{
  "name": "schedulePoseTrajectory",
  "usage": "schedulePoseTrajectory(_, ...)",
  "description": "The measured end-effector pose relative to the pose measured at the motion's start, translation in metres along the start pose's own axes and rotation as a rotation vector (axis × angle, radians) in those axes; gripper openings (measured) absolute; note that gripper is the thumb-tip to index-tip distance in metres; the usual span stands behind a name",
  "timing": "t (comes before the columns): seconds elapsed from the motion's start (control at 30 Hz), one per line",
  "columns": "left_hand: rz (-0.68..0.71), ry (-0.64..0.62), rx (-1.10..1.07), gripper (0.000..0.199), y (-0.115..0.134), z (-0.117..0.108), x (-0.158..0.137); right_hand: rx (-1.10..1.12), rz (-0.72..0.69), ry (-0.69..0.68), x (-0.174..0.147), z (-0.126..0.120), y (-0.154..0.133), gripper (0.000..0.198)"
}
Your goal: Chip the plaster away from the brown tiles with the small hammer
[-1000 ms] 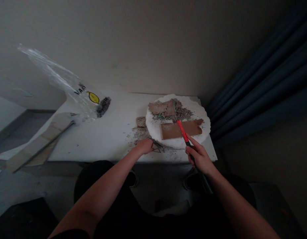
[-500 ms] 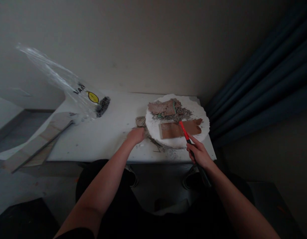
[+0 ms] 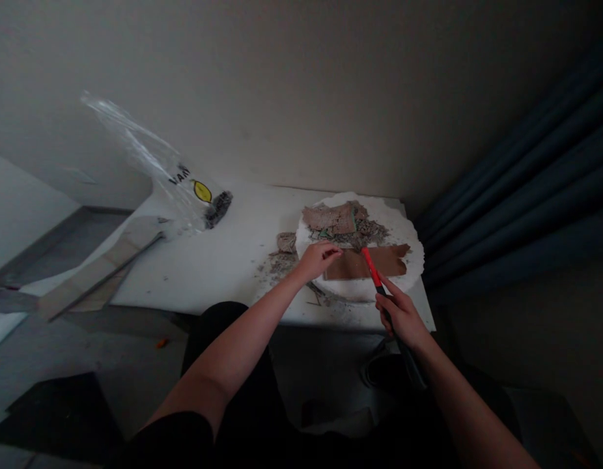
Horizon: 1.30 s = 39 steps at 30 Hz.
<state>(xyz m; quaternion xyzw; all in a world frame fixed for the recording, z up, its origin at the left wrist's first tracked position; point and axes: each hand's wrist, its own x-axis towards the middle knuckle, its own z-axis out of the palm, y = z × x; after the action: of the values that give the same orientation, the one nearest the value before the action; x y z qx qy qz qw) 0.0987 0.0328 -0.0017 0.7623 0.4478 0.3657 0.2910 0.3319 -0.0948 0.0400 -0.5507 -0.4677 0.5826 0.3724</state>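
My left hand is over the left end of a brown rectangular board, its fingers pinched together. Anything between them is too small to make out. My right hand is closed around a long tool with a red front part and a black handle, its front end over the board's upper edge. The board lies on a white round slab with a ragged rim. Behind it on the slab is a heap of broken grey-brown pieces, with a larger cracked brown piece on top.
A white table carries the slab. Crumbs and a grey lump lie left of it. A clear plastic bag with a yellow logo and dark contents stands farther left, near flat boards. A dark curtain hangs at right.
My left hand has moved right, from beside the grey lump to over the board's left end. My right hand keeps its hold on the tool. The view has shifted slightly left.
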Motion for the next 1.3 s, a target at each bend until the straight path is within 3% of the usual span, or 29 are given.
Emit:
schedulePoseTrajectory(0.2,-0.036,-0.061,-0.042,0.017,-0.002,0.018,0.005,-0.008,0.016,-0.011,0.001,-0.003,0.002,0.08)
schedulePoseTrajectory(0.4,-0.047,-0.056,-0.086,0.016,-0.005,0.023,0.003,-0.019,0.028,-0.003,0.0,-0.005,0.002,0.082)
schedulePoseTrajectory(0.73,-0.125,0.11,-0.054,0.023,-0.001,0.022,0.006,-0.027,0.009,-0.005,-0.001,-0.002,-0.002,0.077)
schedulePoseTrajectory(1.3,-0.123,-0.021,-0.036,0.026,-0.009,0.011,0.007,-0.002,-0.02,-0.033,0.002,-0.005,0.003,0.076)
